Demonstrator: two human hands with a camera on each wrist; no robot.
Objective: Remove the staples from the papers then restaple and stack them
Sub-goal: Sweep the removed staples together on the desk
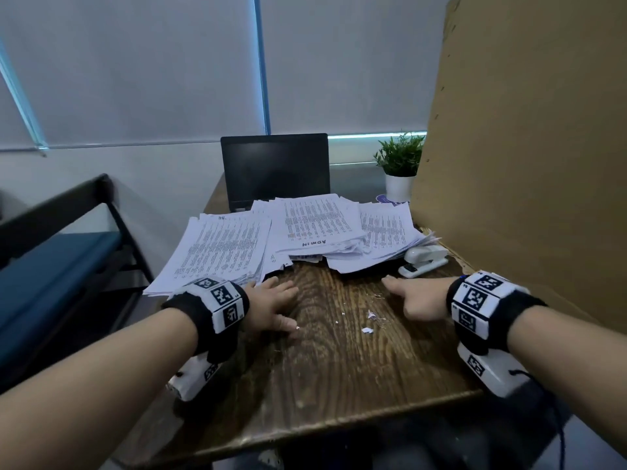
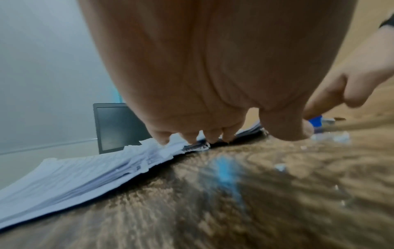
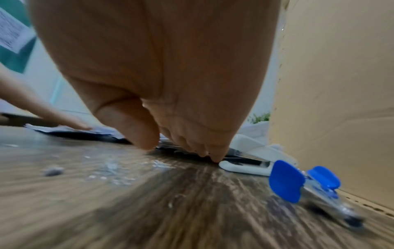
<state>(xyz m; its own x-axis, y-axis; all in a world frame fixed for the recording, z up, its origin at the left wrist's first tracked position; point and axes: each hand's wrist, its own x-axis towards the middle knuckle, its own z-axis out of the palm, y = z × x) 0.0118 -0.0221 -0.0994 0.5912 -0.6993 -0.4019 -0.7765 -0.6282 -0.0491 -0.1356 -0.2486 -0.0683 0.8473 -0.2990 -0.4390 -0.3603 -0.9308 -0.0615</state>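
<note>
Printed papers lie in three loose piles at the back of the wooden table [image 1: 339,368]: a left stack [image 1: 220,249], a middle pile [image 1: 319,228] and a right pile [image 1: 383,239]. My left hand [image 1: 271,301] rests flat on the wood, fingers straight, tips at the edge of the left stack [image 2: 64,182]. My right hand [image 1: 415,298] hovers low, fingers pointing down at the table and holding nothing. Just beyond its fingertips lies a white stapler [image 1: 424,261]. A blue-handled staple remover [image 3: 298,182] lies on the table right of my right hand [image 3: 170,84].
Paper scraps and pulled staples [image 1: 369,317] lie scattered between my hands. A dark laptop [image 1: 274,171] stands behind the papers, a potted plant [image 1: 400,164] to its right. A tall cardboard sheet [image 1: 526,164] walls the right side. A blue bench [image 1: 51,283] sits left.
</note>
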